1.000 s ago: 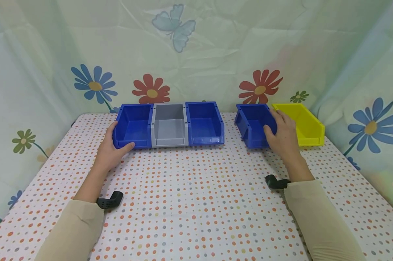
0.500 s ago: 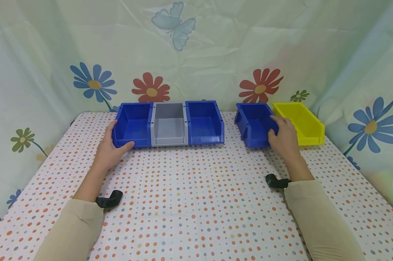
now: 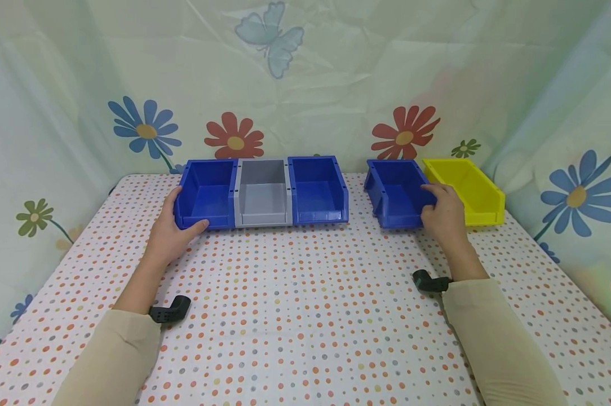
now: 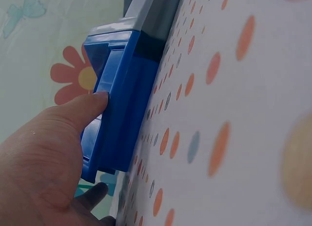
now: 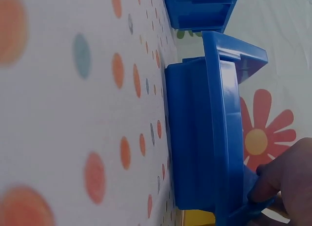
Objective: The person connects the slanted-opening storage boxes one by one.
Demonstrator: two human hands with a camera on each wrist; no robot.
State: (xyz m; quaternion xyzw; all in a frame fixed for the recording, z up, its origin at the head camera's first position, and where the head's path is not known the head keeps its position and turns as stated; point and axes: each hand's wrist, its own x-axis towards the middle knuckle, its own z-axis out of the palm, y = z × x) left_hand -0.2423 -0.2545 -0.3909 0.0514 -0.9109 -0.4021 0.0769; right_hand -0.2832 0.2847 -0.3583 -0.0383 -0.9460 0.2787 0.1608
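In the head view, a row of blue, grey and blue storage bins stands side by side at the table's back. My left hand [image 3: 169,232] holds the near left corner of the leftmost blue bin [image 3: 206,197], thumb [image 4: 90,108] on its front, other fingers along its left side. The grey bin [image 3: 262,200] and second blue bin [image 3: 318,194] adjoin it. Right of a gap, my right hand [image 3: 445,217] pinches the right wall of a separate blue bin [image 3: 399,197], thumb inside view at its front corner. The right wrist view shows this bin [image 5: 195,138] close up; some fingers are hidden.
A yellow bin [image 3: 480,197] stands just right of the separate blue bin, beside my right hand. Dotted cloth [image 3: 285,316] covers the table, and a flowered curtain [image 3: 331,84] hangs behind the bins and at both sides.
My right hand has drawn slightly back and toward the front along the separate bin's right wall, its fingers closing on that wall. My left hand and the bins stay about where they were.
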